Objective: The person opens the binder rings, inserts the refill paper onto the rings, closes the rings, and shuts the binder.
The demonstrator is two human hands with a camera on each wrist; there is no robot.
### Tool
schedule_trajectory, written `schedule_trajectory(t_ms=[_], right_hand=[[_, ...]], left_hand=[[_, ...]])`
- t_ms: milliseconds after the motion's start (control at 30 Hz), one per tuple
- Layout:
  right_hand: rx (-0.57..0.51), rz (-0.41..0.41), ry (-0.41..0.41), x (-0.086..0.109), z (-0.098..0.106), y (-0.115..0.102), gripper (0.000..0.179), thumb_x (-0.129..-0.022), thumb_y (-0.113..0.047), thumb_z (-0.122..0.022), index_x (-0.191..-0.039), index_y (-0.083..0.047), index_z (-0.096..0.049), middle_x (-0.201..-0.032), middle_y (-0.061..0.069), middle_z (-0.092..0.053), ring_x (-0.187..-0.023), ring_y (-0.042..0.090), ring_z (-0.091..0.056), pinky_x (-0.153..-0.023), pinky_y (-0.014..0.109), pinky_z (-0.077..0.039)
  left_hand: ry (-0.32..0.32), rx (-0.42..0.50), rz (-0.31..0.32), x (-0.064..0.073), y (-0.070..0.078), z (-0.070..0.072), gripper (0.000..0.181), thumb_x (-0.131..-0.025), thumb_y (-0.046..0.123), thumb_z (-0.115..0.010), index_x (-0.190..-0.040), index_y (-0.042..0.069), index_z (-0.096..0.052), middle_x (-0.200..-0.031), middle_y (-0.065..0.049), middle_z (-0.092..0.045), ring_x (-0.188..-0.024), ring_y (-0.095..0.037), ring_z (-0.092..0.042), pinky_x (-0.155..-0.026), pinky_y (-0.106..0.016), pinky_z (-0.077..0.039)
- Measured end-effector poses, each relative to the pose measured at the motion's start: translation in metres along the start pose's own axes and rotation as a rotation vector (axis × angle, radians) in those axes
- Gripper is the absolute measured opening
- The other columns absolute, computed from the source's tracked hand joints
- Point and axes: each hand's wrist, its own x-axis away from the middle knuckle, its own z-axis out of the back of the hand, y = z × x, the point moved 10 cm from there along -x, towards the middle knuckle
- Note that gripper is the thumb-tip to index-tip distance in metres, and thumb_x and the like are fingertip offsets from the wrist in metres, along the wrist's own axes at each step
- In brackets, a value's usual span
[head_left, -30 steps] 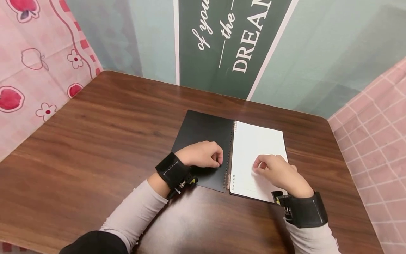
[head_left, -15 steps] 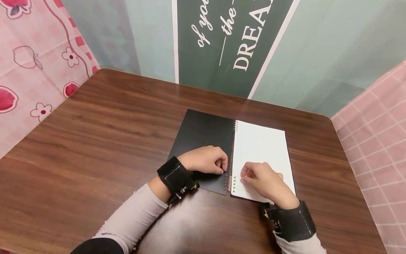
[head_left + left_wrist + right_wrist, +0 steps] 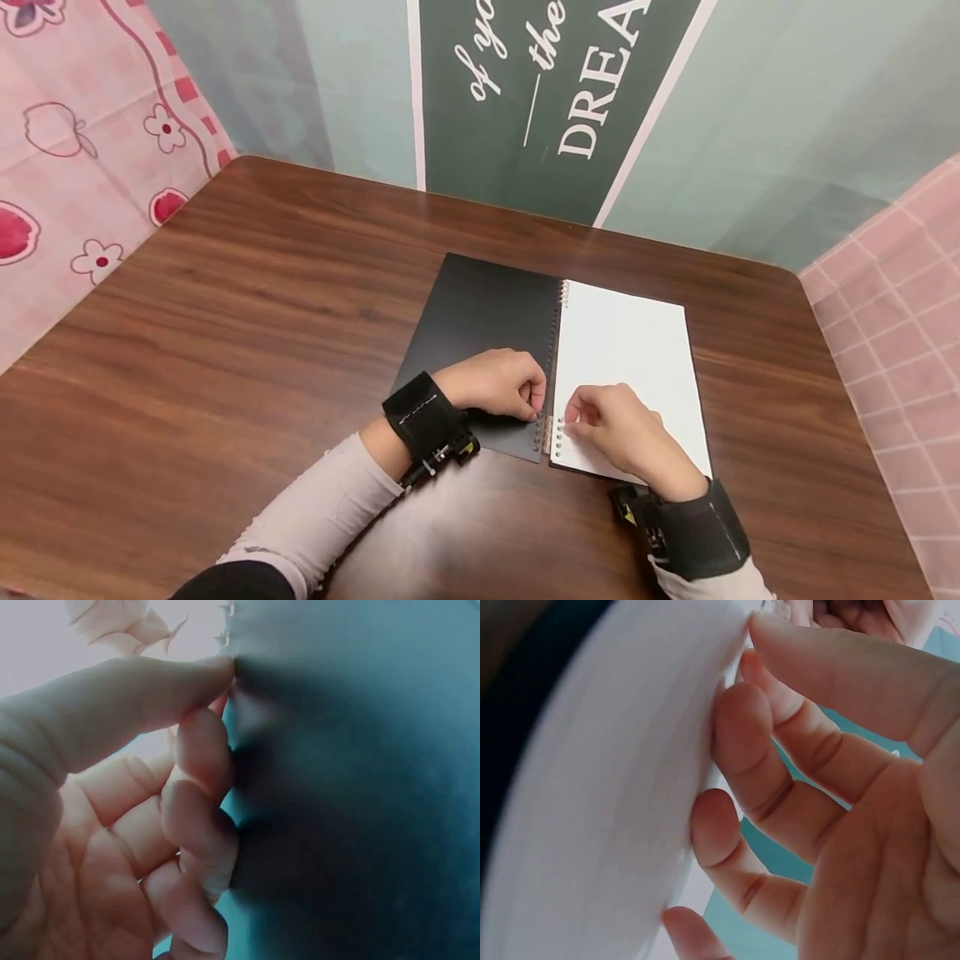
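A loose-leaf notebook lies open in the head view, its black cover [image 3: 483, 308] on the left and white pages [image 3: 630, 333] on the right. Pinkish rings [image 3: 565, 293] show at the top of the spine; a row of holes edges the pages. My left hand [image 3: 495, 383] has its thumb and curled fingers at the cover's inner edge, pinching by the binding. Across the spine, my right hand [image 3: 626, 433] pinches at the lower holes of the pages. The left wrist view shows a bit of ring [image 3: 227, 634] beyond the thumb; exact fingertip contact is hidden.
The notebook rests on a brown wood-grain table [image 3: 247, 333]. A lettered backdrop [image 3: 510, 125] stands behind it, with a pink fruit-print cloth [image 3: 67, 158] at the left and pink tile-pattern cloth [image 3: 892, 333] at the right. Black camera straps circle both wrists.
My right hand has moved left and slightly down across the pages to the holes by the spine. My left hand has shifted slightly right and down along the cover's inner edge.
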Motion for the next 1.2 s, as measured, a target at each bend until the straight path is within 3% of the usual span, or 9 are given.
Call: schedule_trajectory(t_ms=[433,633,900,1200], right_hand=[[0.005,0.047,0.031,0.0,0.005,-0.007,0.021,-0.086,-0.004,-0.072,-0.076,-0.021,-0.063,-0.063,-0.009,-0.048,-0.065,0.01,-0.047,-0.056,0.038,-0.033],[0.034,0.026,0.01,0.002,0.003,-0.006,0.022,-0.087,-0.007,-0.072,-0.077,-0.024,-0.062,-0.064,-0.008,-0.048,-0.067,0.011,-0.047,-0.058,0.041,-0.034],[0.035,0.112,0.031,0.002,0.002,-0.014,0.02,-0.086,-0.002,-0.068,-0.08,-0.02,-0.062,-0.064,-0.01,-0.047,-0.065,0.009,-0.045,-0.057,0.031,-0.037],[0.031,0.119,0.037,0.001,0.004,-0.014,0.017,-0.088,-0.001,-0.068,-0.081,-0.016,-0.065,-0.066,-0.009,-0.051,-0.067,0.01,-0.047,-0.062,0.029,-0.04]], left_hand=[[0.036,-0.038,-0.016,0.0,0.003,0.0,0.02,-0.083,0.007,-0.075,-0.072,0.022,-0.068,-0.054,0.013,-0.055,-0.058,-0.003,-0.052,-0.063,-0.022,-0.041],[0.03,-0.041,-0.064,-0.001,0.006,-0.002,0.02,-0.083,0.005,-0.074,-0.073,0.021,-0.067,-0.055,0.012,-0.055,-0.058,-0.004,-0.052,-0.063,-0.023,-0.041],[0.04,-0.014,-0.099,-0.001,0.008,-0.002,0.019,-0.083,0.004,-0.073,-0.075,0.02,-0.066,-0.054,0.013,-0.052,-0.055,-0.002,-0.048,-0.06,-0.022,-0.039],[0.052,0.006,-0.091,-0.006,0.007,-0.002,0.019,-0.084,0.004,-0.072,-0.074,0.019,-0.069,-0.053,0.014,-0.053,-0.054,-0.001,-0.048,-0.058,-0.021,-0.039]])
